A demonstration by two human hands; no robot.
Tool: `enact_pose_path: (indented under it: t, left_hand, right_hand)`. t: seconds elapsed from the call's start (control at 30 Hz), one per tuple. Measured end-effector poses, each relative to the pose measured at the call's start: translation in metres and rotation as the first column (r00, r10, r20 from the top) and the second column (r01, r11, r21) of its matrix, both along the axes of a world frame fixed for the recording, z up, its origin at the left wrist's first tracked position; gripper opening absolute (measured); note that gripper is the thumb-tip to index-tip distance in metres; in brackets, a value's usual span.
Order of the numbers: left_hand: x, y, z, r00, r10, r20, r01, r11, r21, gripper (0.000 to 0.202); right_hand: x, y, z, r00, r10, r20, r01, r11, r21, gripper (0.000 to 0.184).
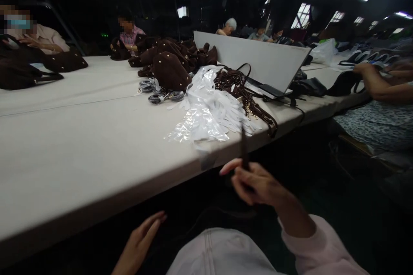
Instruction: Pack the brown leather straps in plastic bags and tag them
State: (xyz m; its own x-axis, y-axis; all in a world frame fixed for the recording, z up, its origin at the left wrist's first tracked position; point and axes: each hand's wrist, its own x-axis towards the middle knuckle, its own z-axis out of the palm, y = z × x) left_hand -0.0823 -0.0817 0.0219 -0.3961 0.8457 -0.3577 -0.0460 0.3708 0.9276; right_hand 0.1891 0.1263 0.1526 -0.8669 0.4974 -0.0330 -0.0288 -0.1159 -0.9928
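"Just off the near edge of that long, pale, cloth-topped counter (80, 150), what's the right hand (253, 180) got?"

"Long, thin, dark-brown strip (244, 148), poss. leather; fingers closed narrow round it, one poking out leftward; strip's upright, its top showing past the counter's edge; blurry, so can't tell how firm the grip is."

"And the left hand (140, 238)?"

"Lower, well apart from the strip; fingers nearly straight, close together, nothing visible in them."

"So what could go wrong?"

"A drop, mainly; only one hand's on the strip, w/ dark space below; a loose pinch could let it slip floorward, & the left's prob. too far off to catch it."

"Anything else?"

"Snags; dark-brown straps w/ gold-coloured clasps (251, 109) lie tangled by the edge; if the strip's tip hooked one, it could drag others off; same w/ the heap of shiny clear plastic & thin white pieces (209, 107) beside them, slippery imo; a careless brush might start a slide."

"Gold-studded, dark-brown soft bags (171, 71)?"

"Further back; low risk, I'd say."
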Motion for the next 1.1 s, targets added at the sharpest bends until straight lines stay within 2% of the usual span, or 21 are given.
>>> enact_pose_path:
  t: [0.03, 0.07, 0.1, 0.17, 0.23, 0.33, 0.43, 0.53, 0.67, 0.77, 0.87, 0.97, 1.03, 1.1]
  left_hand:
    - [0.012, 0.009, 0.003, 0.994, -0.04, 0.102, 0.036, 0.999, 0.035, 0.056]
    - [0.024, 0.02, 0.007, 0.965, -0.097, 0.243, 0.078, 0.993, 0.086, 0.061]
    - [0.037, 0.032, 0.013, 0.901, -0.174, 0.399, 0.109, 0.978, 0.179, 0.065]
    - [0.058, 0.055, 0.024, 0.732, -0.216, 0.646, 0.071, 0.967, 0.243, 0.068]
    - [0.068, 0.07, 0.032, 0.664, -0.144, 0.734, -0.106, 0.953, 0.283, 0.049]
    - [0.063, 0.074, 0.032, 0.62, -0.011, 0.784, -0.337, 0.9, 0.278, 0.025]
    - [0.05, 0.067, 0.023, 0.634, 0.043, 0.772, -0.369, 0.894, 0.254, 0.021]
    - [0.045, 0.065, 0.008, 0.692, 0.075, 0.718, -0.315, 0.926, 0.207, 0.022]
    - [0.049, 0.067, -0.015, 0.712, 0.106, 0.694, -0.244, 0.964, 0.104, 0.025]
    - [0.049, 0.062, -0.027, 0.776, 0.068, 0.628, -0.189, 0.974, 0.128, 0.028]
    - [0.044, 0.046, -0.027, 0.825, -0.087, 0.558, -0.051, 0.972, 0.227, 0.046]
    - [0.036, 0.028, -0.018, 0.765, -0.25, 0.594, 0.047, 0.941, 0.336, 0.063]
    - [0.033, 0.02, -0.013, 0.74, -0.237, 0.629, -0.015, 0.93, 0.368, 0.051]
    - [0.032, 0.018, -0.011, 0.755, -0.139, 0.641, -0.142, 0.919, 0.367, 0.032]
  right_hand:
    - [-0.016, -0.014, -0.019, 0.983, 0.157, 0.094, -0.16, 0.987, 0.017, 0.045]
    - [-0.031, -0.028, -0.037, 0.955, 0.252, 0.158, -0.264, 0.963, 0.059, 0.045]
    - [-0.043, -0.04, -0.054, 0.927, 0.315, 0.204, -0.342, 0.934, 0.109, 0.043]
    - [-0.059, -0.061, -0.083, 0.874, 0.42, 0.243, -0.46, 0.877, 0.14, 0.043]
    - [-0.062, -0.074, -0.104, 0.838, 0.499, 0.223, -0.521, 0.852, 0.05, 0.043]
    - [-0.049, -0.073, -0.125, 0.84, 0.509, 0.19, -0.489, 0.86, -0.143, 0.039]
    - [-0.035, -0.059, -0.134, 0.835, 0.499, 0.232, -0.448, 0.861, -0.24, 0.036]
    - [-0.029, -0.046, -0.139, 0.818, 0.504, 0.278, -0.434, 0.857, -0.278, 0.038]
    - [-0.03, -0.041, -0.143, 0.814, 0.499, 0.297, -0.416, 0.858, -0.3, 0.043]
    - [-0.03, -0.039, -0.149, 0.834, 0.457, 0.311, -0.366, 0.878, -0.309, 0.046]
    - [-0.025, -0.032, -0.158, 0.836, 0.42, 0.353, -0.319, 0.896, -0.31, 0.047]
    - [-0.017, -0.024, -0.168, 0.832, 0.387, 0.397, -0.292, 0.914, -0.281, 0.047]
    - [-0.012, -0.02, -0.175, 0.831, 0.374, 0.41, -0.284, 0.921, -0.266, 0.047]
    - [-0.011, -0.019, -0.183, 0.827, 0.372, 0.421, -0.279, 0.922, -0.267, 0.047]
